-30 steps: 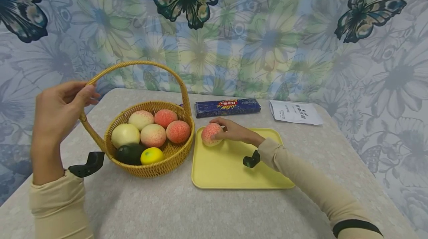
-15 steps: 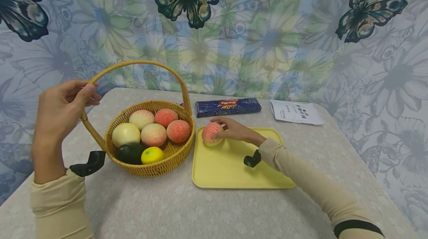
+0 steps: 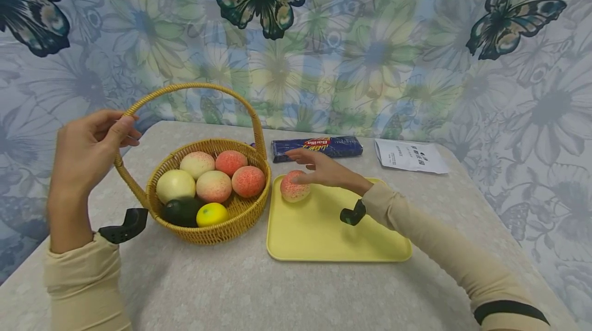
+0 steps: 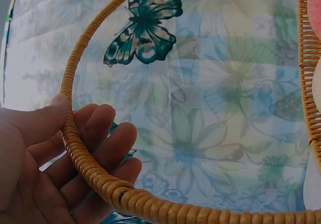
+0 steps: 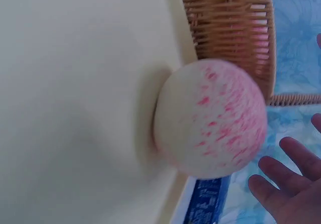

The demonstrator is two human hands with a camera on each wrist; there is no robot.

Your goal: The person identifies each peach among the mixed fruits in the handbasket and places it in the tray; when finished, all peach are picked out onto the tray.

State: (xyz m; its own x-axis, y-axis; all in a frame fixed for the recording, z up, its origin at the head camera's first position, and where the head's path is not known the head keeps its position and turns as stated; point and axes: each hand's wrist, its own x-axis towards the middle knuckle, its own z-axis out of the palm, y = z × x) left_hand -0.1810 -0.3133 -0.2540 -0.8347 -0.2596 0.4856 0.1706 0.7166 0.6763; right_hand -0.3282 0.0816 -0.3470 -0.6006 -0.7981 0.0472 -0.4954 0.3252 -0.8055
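Observation:
On the left of the head view stands a wicker basket (image 3: 210, 236) of fruit. My left hand (image 3: 83, 159) pinches its arched handle (image 4: 77, 148) between thumb and fingers. Inside lie several peaches (image 3: 214, 186), a pale yellow-green round fruit (image 3: 176, 187), a dark green avocado-like fruit (image 3: 182, 212) and a yellow lemon (image 3: 212, 215). A pink-speckled peach (image 3: 294, 190) rests at the far left corner of the yellow tray (image 3: 333, 241). Over that peach my right hand (image 3: 324, 168) is spread, and the right wrist view shows its fingers (image 5: 288, 176) apart from the fruit.
Behind the tray lies a dark blue Barilla box (image 3: 337, 147), with a white printed packet (image 3: 411, 156) to its right. The basket stands close beside the tray's left edge. A butterfly-patterned curtain (image 3: 351, 63) hangs behind the table (image 3: 222, 290).
My right hand has loosened from the peach, its fingers lifting and spreading. The peach stays on the tray. My left hand keeps its hold on the handle.

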